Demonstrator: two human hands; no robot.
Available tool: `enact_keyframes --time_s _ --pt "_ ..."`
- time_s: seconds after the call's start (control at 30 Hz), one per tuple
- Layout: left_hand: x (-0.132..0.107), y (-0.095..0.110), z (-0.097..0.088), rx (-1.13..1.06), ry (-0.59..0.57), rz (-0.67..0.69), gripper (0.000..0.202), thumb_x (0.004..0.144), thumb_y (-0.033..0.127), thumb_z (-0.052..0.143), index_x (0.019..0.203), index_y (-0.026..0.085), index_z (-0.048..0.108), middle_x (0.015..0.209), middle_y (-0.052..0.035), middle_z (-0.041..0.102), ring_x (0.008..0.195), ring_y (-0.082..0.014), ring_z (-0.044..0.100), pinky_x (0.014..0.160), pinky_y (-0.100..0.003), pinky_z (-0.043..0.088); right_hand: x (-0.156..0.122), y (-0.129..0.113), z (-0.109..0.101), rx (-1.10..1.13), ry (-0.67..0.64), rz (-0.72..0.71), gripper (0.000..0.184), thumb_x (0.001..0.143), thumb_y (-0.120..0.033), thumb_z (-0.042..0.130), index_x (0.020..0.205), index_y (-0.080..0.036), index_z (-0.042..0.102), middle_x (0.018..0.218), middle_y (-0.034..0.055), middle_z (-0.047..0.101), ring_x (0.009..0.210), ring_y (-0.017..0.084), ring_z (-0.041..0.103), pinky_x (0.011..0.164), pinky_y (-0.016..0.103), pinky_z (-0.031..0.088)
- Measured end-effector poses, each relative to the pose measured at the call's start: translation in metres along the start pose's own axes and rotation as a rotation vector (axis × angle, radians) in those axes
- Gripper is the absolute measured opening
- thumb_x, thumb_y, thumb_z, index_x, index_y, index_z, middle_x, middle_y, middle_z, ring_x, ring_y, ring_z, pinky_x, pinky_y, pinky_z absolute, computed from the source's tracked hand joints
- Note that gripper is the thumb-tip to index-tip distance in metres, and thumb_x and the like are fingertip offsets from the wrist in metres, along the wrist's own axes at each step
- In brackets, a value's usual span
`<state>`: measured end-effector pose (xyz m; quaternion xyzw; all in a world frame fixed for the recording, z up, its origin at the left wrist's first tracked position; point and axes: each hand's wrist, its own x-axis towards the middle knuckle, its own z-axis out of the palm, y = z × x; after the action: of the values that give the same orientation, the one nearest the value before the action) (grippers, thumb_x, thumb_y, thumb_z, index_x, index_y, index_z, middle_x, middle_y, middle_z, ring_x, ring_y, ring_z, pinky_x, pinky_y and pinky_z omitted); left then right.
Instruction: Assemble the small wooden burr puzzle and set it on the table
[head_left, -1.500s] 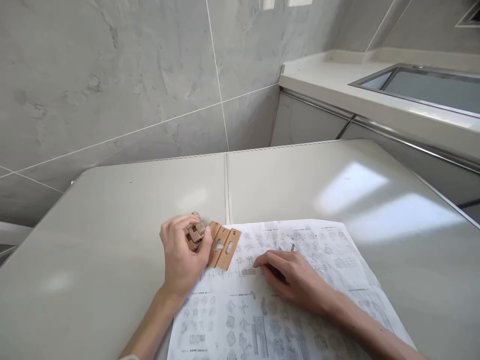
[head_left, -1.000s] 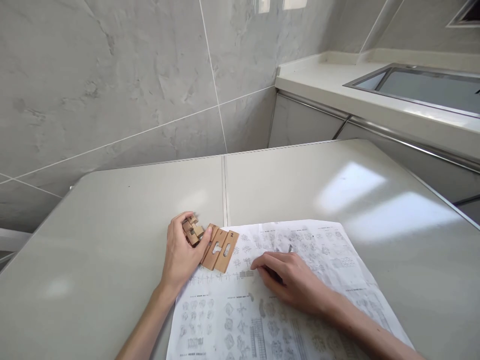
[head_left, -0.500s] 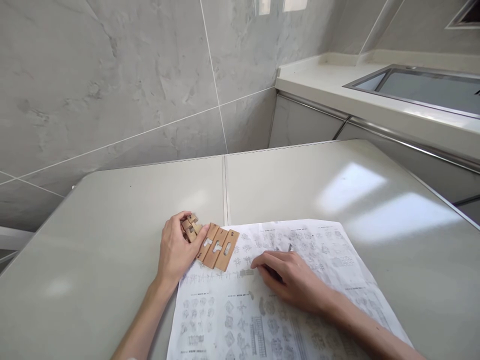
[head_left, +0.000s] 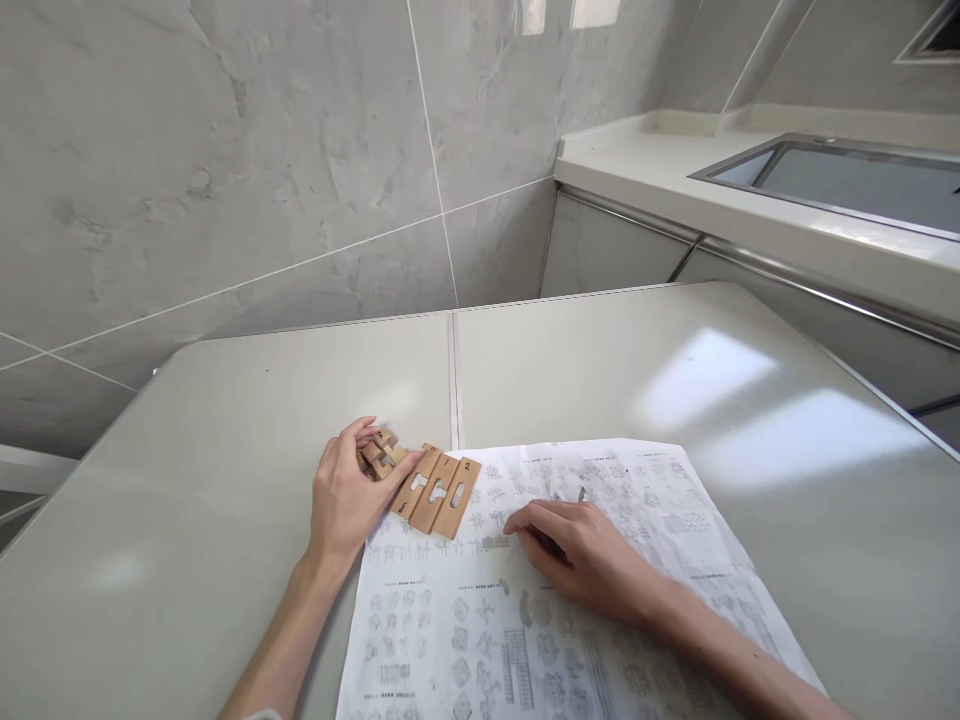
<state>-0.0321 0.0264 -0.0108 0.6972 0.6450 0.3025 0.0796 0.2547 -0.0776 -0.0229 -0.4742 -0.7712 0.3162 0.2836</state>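
Drawn slightly leftward since the earlier frame, the left hand is curled around wooden blocks left bunched just off the printed sheet, its grip unclear. Three slotted slats are already laid side by side over the sheet's upper-left corner; mid-sheet, a pen-like object is seemingly held in the closed right hand.

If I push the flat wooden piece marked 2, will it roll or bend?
The wooden piece marked 2 probably won't roll, since it's flat with straight edges. It looks like wood, so it's likely stiff. It might slide over the printed paper beneath it.
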Motion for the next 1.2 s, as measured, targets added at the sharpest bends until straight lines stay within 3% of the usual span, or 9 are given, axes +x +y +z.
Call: enact_keyframes --time_s 0.33,0.5,0.57,0.63,0.7,0.8,0.93,1.1,1.2 --pt "-0.003 0.000 0.000 0.004 0.144 0.151 0.068 0.085 0.059 0.081 0.137 0.019 0.062 0.120 -0.0110 0.077 0.111 -0.0302 0.074 0.096 -0.044 0.061 0.000 0.000 0.001 0.052 -0.023 0.042 0.026 0.103 -0.015 0.046 0.110 -0.022 0.071 0.094 0.0037 0.077 0.076 0.019 0.069 0.067 0.032 0.045" --pt "-0.013 0.018 -0.005 -0.085 0.187 0.333 0.066 0.087 0.053 0.084 0.138 0.019 0.060 0.115 -0.0096 0.077 0.105 -0.0270 0.075 0.093 -0.040 0.063 0.002 -0.003 -0.009 0.245 -0.053 0.194 0.020 0.106 -0.025 0.051 0.107 -0.023 0.071 0.083 0.0026 0.072 0.068 0.017 0.061 0.065 0.032 0.045" --pt "-0.021 0.029 -0.006 -0.155 0.153 0.436 0.065 0.086 0.051 0.086 0.137 0.019 0.060 0.114 -0.0095 0.075 0.101 -0.0258 0.074 0.089 -0.038 0.063 0.002 -0.005 -0.016 0.521 -0.108 0.289 0.018 0.107 -0.035 0.055 0.112 -0.023 0.069 0.083 0.0024 0.071 0.068 0.017 0.061 0.061 0.031 0.047" --pt "-0.032 0.041 -0.006 -0.244 0.085 0.550 0.071 0.083 0.052 0.088 0.138 0.019 0.058 0.113 -0.0096 0.074 0.097 -0.0246 0.073 0.083 -0.036 0.063 0.002 -0.004 -0.022 0.867 -0.185 0.313 0.028 0.106 -0.043 0.061 0.127 -0.024 0.064 0.102 0.0064 0.074 0.083 0.020 0.069 0.065 0.032 0.056" --pt "-0.043 0.052 -0.003 -0.325 0.008 0.652 0.078 0.081 0.056 0.089 0.141 0.019 0.056 0.109 -0.0088 0.074 0.091 -0.0232 0.072 0.077 -0.035 0.062 0.000 -0.002 -0.024 1.113 -0.238 0.290 0.045 0.104 -0.046 0.067 0.143 -0.027 0.058 0.132 0.0112 0.070 0.114 0.025 0.071 0.089 0.040 0.061" --pt "-0.059 0.067 0.004 -0.435 -0.085 0.773 0.084 0.082 0.065 0.083 0.146 0.020 0.051 0.101 -0.0083 0.075 0.086 -0.0244 0.071 0.074 -0.038 0.062 -0.004 0.000 -0.020 1.300 -0.306 0.343 0.064 0.102 -0.047 0.072 0.159 -0.031 0.047 0.157 0.0116 0.056 0.142 0.028 0.057 0.119 0.049 0.045" --pt "-0.075 0.078 0.014 -0.538 -0.206 0.836 0.084 0.087 0.058 0.083 0.151 0.018 0.046 0.100 -0.0098 0.076 0.090 -0.0270 0.074 0.080 -0.042 0.062 -0.006 -0.006 -0.012 1.468 -0.432 0.447 0.071 0.100 -0.045 0.075 0.163 -0.031 0.044 0.154 0.0106 0.060 0.146 0.028 0.055 0.126 0.050 0.037" --pt "-0.079 0.075 0.020 -0.585 -0.382 0.793 0.093 0.085 0.059 0.084 0.156 0.021 0.036 0.125 -0.0149 0.073 0.112 -0.0297 0.072 0.096 -0.044 0.061 -0.005 -0.013 -0.004 1.576 -0.423 0.461 0.048 0.102 -0.032 0.074 0.148 -0.026 0.063 0.135 0.0094 0.072 0.134 0.027 0.064 0.118 0.045 0.044" --pt "-0.076 0.072 0.021 -0.583 -0.445 0.802 0.095 0.086 0.061 0.082 0.158 0.023 0.033 0.131 -0.0151 0.070 0.118 -0.0295 0.070 0.099 -0.044 0.059 -0.005 -0.011 -0.002 1.668 -0.395 0.472 0.040 0.103 -0.028 0.072 0.143 -0.025 0.067 0.127 0.0091 0.075 0.128 0.026 0.067 0.115 0.046 0.046"
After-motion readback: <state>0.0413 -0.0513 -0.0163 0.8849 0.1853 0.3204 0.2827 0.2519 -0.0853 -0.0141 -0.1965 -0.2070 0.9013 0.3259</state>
